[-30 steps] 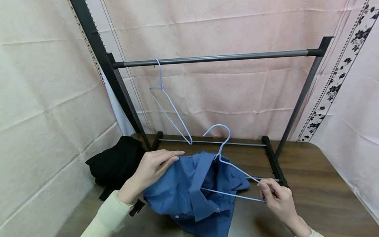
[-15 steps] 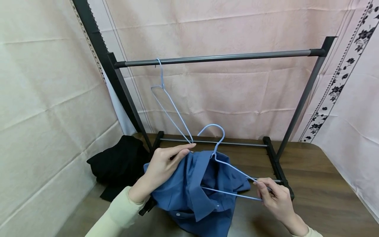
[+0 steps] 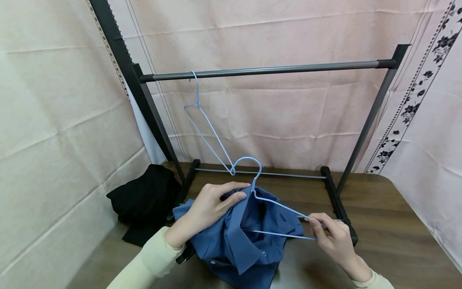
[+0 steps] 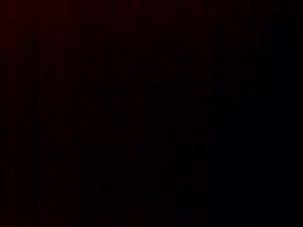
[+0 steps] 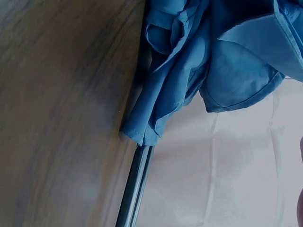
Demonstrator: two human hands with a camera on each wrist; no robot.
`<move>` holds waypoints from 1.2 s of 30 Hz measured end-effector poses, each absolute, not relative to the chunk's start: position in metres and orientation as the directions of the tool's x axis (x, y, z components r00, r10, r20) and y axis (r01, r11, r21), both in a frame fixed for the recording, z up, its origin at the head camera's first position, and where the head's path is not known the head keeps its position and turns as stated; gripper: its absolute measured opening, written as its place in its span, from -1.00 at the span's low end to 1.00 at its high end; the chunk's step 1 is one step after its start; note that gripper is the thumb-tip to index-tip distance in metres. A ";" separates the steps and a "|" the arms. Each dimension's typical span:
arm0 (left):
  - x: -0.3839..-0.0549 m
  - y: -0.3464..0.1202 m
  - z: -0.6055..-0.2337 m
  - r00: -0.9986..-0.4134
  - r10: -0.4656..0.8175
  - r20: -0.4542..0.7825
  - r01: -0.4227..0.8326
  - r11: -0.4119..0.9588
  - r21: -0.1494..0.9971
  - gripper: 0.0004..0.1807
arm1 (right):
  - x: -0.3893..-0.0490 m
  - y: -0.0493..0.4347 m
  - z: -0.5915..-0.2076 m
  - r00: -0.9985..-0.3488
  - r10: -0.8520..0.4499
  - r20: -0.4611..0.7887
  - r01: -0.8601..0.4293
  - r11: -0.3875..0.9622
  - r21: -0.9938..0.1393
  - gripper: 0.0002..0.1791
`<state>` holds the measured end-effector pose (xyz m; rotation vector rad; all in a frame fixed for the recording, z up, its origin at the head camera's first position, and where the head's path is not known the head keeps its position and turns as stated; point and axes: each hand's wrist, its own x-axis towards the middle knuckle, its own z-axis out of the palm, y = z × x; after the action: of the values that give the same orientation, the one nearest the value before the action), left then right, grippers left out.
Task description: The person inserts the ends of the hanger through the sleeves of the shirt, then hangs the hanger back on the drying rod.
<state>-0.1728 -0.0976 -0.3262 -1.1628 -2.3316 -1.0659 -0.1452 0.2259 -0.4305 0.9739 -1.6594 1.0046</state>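
Note:
In the head view a blue button-up shirt [image 3: 216, 241], bunched up, is in front of me with its collar [image 3: 242, 249] facing right. A light blue wire hanger [image 3: 281, 206] runs into the neck opening; its hook curves up above the collar. My right hand [image 3: 333, 237] pinches the hanger's outer right end. With thumb and index finger my left hand [image 3: 211, 208] holds the shirt near the collar, close to the hook's base. The hanger's left end is hidden inside the cloth. The right wrist view shows the shirt [image 5: 180, 75]. The left wrist view is dark.
A black clothes rack [image 3: 267, 71] stands on the wooden table [image 3: 382, 216]. Another blue hanger [image 3: 213, 128] hangs at its left. Black folded cloth [image 3: 146, 196] lies at the left. Pale cloth curtains [image 3: 281, 116] surround the table.
My left hand has slid right along the shirt from its shoulder toward the collar. The hanger has shifted left, its hook nearing the hanging hanger's lower corner; my right hand moved slightly left with it.

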 end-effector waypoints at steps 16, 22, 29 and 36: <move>-0.174 -0.093 -0.325 -0.657 0.596 0.462 0.746 0.427 0.511 -0.52 | -0.143 0.227 -0.423 -0.260 -0.180 0.949 -0.899 0.404 -0.169 -0.56; -0.175 -0.091 -0.324 -0.669 0.597 0.443 0.735 0.445 0.511 -0.51 | -0.149 0.235 -0.423 -0.260 -0.196 0.945 -0.900 0.404 -0.164 -0.56; -0.179 -0.092 -0.325 -0.662 0.599 0.449 0.736 0.410 0.538 -0.55 | -0.149 0.236 -0.422 -0.254 -0.163 0.953 -0.910 0.376 -0.178 -0.59; -0.182 -0.099 -0.329 -0.685 0.536 0.493 0.719 0.385 0.579 -0.58 | -0.142 0.250 -0.431 -0.441 -0.135 0.887 -0.871 0.302 -0.388 -0.81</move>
<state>-0.1817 -0.0989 -0.3293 -1.1163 -2.4194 -1.1828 -0.1416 0.2501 -0.4308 0.9052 -1.7940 1.1982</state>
